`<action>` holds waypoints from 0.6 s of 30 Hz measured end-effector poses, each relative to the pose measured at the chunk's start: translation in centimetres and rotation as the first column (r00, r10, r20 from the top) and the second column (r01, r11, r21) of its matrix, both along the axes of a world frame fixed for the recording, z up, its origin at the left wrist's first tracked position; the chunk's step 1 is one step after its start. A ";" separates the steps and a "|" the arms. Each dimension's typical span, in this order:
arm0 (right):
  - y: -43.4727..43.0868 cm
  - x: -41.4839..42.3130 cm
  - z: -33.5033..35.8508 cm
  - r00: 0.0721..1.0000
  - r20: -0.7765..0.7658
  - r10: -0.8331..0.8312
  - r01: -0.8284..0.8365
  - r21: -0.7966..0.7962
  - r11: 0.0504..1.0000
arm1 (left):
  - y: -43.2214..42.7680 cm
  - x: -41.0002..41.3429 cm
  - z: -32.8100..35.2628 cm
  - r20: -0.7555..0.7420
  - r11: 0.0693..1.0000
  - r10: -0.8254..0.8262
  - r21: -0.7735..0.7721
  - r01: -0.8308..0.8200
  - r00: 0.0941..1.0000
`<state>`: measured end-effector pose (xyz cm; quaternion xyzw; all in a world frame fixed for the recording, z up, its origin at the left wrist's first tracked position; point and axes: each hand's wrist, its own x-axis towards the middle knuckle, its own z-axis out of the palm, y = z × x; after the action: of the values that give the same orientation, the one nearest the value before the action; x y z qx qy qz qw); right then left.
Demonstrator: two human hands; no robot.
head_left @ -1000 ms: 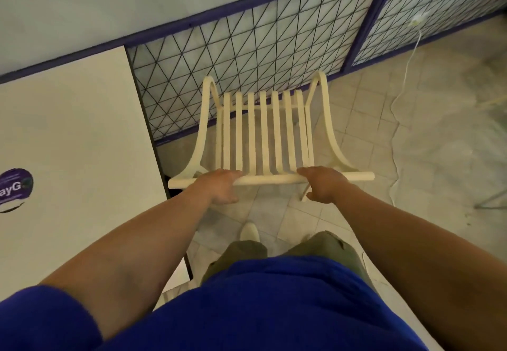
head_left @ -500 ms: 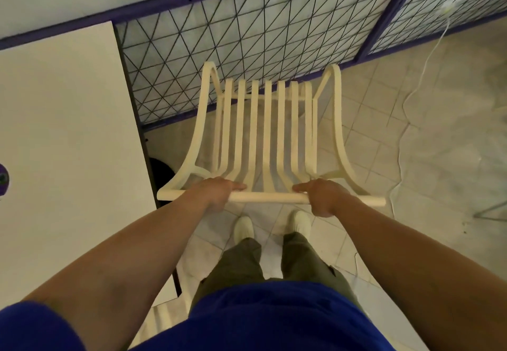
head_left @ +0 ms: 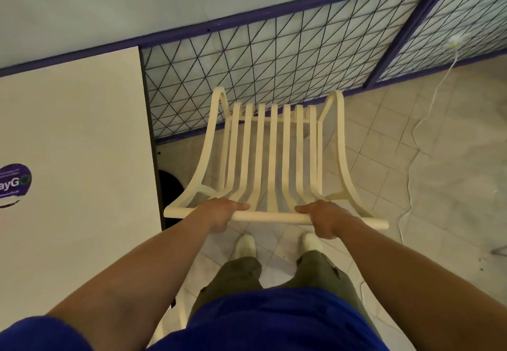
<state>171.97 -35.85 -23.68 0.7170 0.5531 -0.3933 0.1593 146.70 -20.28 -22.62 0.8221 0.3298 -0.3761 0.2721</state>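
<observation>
A cream slatted plastic chair (head_left: 273,155) stands in front of me, seen from above and behind. Its top back rail runs across the middle of the view. My left hand (head_left: 219,213) grips the left part of that rail, fingers curled round it. My right hand (head_left: 325,219) grips the right part of the same rail. The chair's seat slats reach toward the wire mesh panel, and its legs are hidden below.
A white table (head_left: 76,175) with a purple sticker (head_left: 13,183) stands close on the left. A purple-framed wire mesh panel (head_left: 274,57) lines the wall ahead. A white cable (head_left: 419,120) trails over the tiled floor on the right. My white shoes (head_left: 245,246) stand behind the chair.
The chair has come nearer to me and a little to the right, away from the mesh panel. Both hands keep their grip on the rail. My feet now stand side by side.
</observation>
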 end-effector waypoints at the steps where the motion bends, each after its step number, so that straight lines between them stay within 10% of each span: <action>1: -0.3 0.3 0.0 1.000 -0.008 0.012 -0.012 0.004 1.000 | -0.6 0.2 0.4 -0.015 1.000 0.005 0.012 -0.005 1.000; 18: -2.4 10.2 1.3 0.921 -0.009 0.389 -0.389 0.007 0.921 | -13.7 5.9 -0.8 0.052 0.936 0.330 0.109 -0.333 0.943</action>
<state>182.20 -38.21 -22.42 0.5914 0.6862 -0.3560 0.2294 152.58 -33.98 -23.40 0.7753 0.4803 -0.2913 0.2886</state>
